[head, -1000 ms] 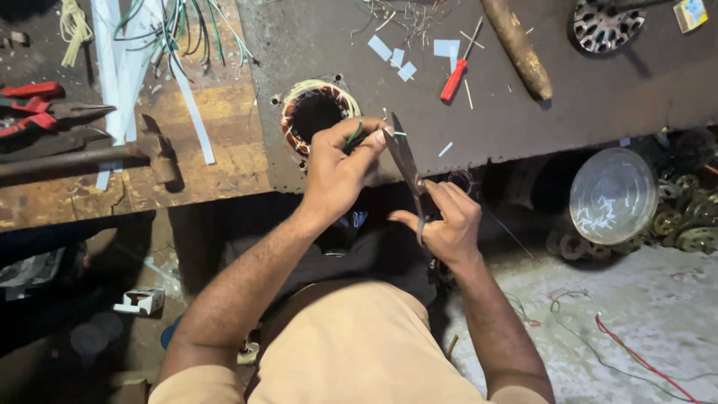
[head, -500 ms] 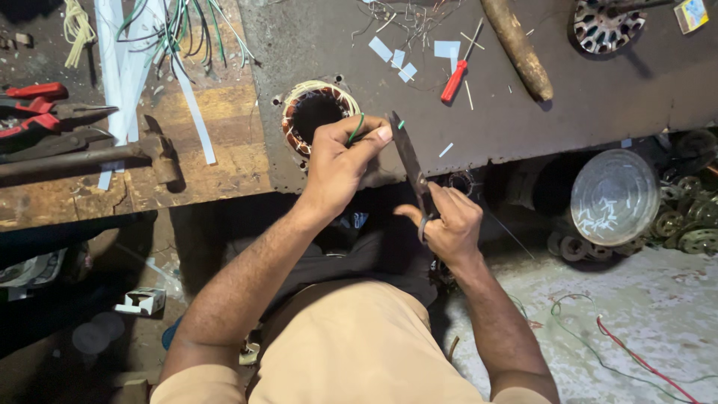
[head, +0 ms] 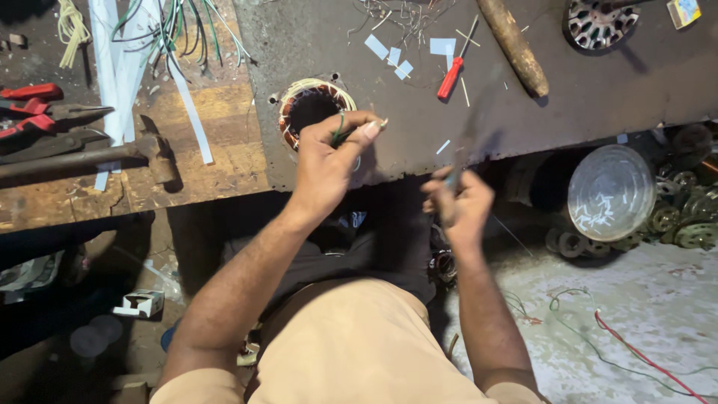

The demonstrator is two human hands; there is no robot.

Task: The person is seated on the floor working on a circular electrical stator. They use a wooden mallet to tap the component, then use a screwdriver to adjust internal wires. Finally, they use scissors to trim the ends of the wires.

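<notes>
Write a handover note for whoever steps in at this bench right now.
Left hand: pinches a green wire over the stator at the bench edge.
Right hand: grips a thin tool, blurred; kind unclear.
Nearby: red screwdriver, hammer, pliers.
Done: windings sit in the stator.
Left: the wire is not yet let go; its lower end is hidden.

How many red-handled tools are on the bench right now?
2: a red-handled screwdriver on the dark metal sheet above the right hand, and red-handled pliers at the far left edge; others may be hidden.
</notes>
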